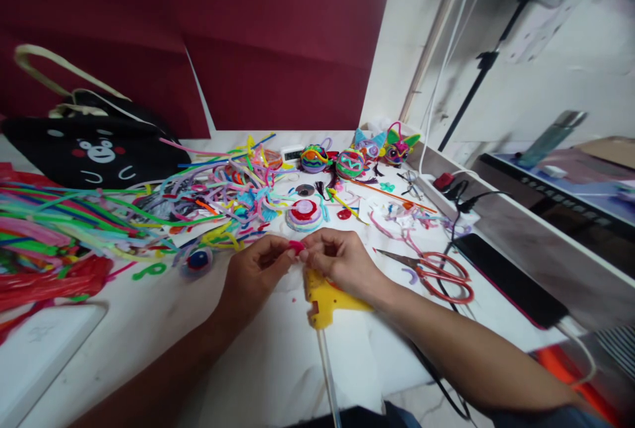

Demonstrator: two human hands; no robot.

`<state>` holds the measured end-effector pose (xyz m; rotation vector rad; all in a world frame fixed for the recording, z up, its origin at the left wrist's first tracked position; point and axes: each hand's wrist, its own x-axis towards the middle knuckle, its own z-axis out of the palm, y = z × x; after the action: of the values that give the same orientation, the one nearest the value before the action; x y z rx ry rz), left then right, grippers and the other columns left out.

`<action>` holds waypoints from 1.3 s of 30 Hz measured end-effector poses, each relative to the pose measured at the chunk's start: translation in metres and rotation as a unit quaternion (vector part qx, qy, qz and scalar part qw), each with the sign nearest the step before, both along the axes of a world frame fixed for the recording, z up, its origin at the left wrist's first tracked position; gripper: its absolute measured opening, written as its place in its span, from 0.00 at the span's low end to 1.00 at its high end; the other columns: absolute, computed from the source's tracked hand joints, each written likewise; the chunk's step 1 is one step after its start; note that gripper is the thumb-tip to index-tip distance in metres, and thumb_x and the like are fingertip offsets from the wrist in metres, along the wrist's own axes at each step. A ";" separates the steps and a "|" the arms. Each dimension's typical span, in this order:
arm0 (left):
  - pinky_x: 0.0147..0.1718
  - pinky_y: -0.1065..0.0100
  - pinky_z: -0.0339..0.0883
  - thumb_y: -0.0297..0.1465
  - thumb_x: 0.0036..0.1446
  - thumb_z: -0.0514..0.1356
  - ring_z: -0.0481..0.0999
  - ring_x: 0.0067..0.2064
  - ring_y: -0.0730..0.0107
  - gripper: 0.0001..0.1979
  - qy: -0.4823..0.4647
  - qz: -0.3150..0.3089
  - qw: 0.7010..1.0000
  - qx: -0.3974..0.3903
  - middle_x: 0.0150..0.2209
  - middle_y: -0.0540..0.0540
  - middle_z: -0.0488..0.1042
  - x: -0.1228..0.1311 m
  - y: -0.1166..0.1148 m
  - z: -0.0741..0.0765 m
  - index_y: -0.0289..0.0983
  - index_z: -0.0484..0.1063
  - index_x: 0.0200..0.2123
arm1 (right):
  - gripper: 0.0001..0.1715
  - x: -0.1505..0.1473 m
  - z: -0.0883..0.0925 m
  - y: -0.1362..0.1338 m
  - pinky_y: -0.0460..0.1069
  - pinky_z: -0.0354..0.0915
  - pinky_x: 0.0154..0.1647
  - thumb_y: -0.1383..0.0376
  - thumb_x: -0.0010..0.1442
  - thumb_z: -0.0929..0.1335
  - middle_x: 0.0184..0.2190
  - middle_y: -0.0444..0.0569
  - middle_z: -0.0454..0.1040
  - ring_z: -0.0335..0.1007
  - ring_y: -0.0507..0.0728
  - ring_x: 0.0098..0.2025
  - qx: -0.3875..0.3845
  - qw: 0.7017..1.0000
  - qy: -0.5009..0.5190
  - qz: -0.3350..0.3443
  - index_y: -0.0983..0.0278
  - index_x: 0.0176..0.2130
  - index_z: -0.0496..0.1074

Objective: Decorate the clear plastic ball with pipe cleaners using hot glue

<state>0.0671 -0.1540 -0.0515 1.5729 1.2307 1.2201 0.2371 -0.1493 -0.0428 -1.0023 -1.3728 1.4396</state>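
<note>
Near the middle of the table, my left hand [260, 270] and my right hand [340, 261] meet, fingertips pinched on a small pink-red piece [297, 247]. Its lower part is covered by my fingers. Just under my right hand lies a yellow glue gun [323, 301], with a clear glue stick [327, 375] extending toward me. Beyond my hands sits a round piece coiled in red, white and pale blue [304, 215]. Orange-handled scissors [441, 274] rest to the right of my right hand, blades toward it.
Many coloured pipe cleaners [124, 216] spread over the left side. Decorated balls [350, 164] stand at the back. A black phone [510, 279], cables and a power strip [449, 202] lie right. A white box [44, 355] is front left, a black bag [99, 150] behind.
</note>
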 end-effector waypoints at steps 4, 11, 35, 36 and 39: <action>0.22 0.72 0.69 0.35 0.49 0.64 0.76 0.26 0.70 0.07 0.018 -0.026 0.999 -0.028 0.25 0.48 0.78 0.002 -0.001 0.005 0.36 0.73 0.29 | 0.10 0.003 0.001 0.003 0.43 0.59 0.25 0.63 0.49 0.74 0.23 0.42 0.72 0.64 0.48 0.24 0.042 0.999 0.001 -0.016 0.66 0.33 0.75; 0.20 0.71 0.70 0.35 0.55 0.62 0.77 0.24 0.69 0.08 -0.068 -0.061 0.994 -0.060 0.23 0.48 0.78 0.005 -0.006 0.007 0.36 0.71 0.33 | 0.04 0.003 0.002 0.003 0.43 0.58 0.24 0.67 0.50 0.70 0.21 0.41 0.70 0.62 0.48 0.23 0.041 0.999 -0.009 -0.001 0.66 0.29 0.74; 0.36 0.70 0.77 0.34 0.49 0.70 0.82 0.32 0.69 0.11 -0.194 0.008 0.977 -0.086 0.29 0.50 0.81 0.001 0.004 -0.002 0.37 0.76 0.34 | 0.07 0.050 0.037 0.002 0.47 0.62 0.33 0.71 0.56 0.66 0.30 0.48 0.76 0.70 0.54 0.31 0.232 0.840 -0.481 0.097 0.66 0.34 0.75; 0.36 0.70 0.77 0.35 0.49 0.70 0.82 0.32 0.69 0.11 -0.191 0.010 0.978 -0.083 0.29 0.50 0.81 0.001 0.004 -0.001 0.37 0.76 0.35 | 0.08 0.051 0.039 -0.004 0.49 0.63 0.35 0.70 0.56 0.67 0.34 0.51 0.77 0.72 0.56 0.34 0.239 0.806 -0.528 0.122 0.66 0.37 0.76; 0.35 0.70 0.77 0.35 0.49 0.69 0.82 0.31 0.69 0.11 -0.185 0.015 0.980 -0.077 0.28 0.50 0.81 0.001 0.004 -0.001 0.36 0.76 0.35 | 0.13 0.049 0.043 -0.023 0.53 0.66 0.40 0.67 0.58 0.66 0.42 0.57 0.76 0.72 0.63 0.42 0.229 0.730 -0.612 0.202 0.68 0.42 0.75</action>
<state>0.0678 -0.1497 -0.0525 1.1547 1.0787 1.3318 0.2865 -0.1726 0.0002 -1.4090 -2.8645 0.4475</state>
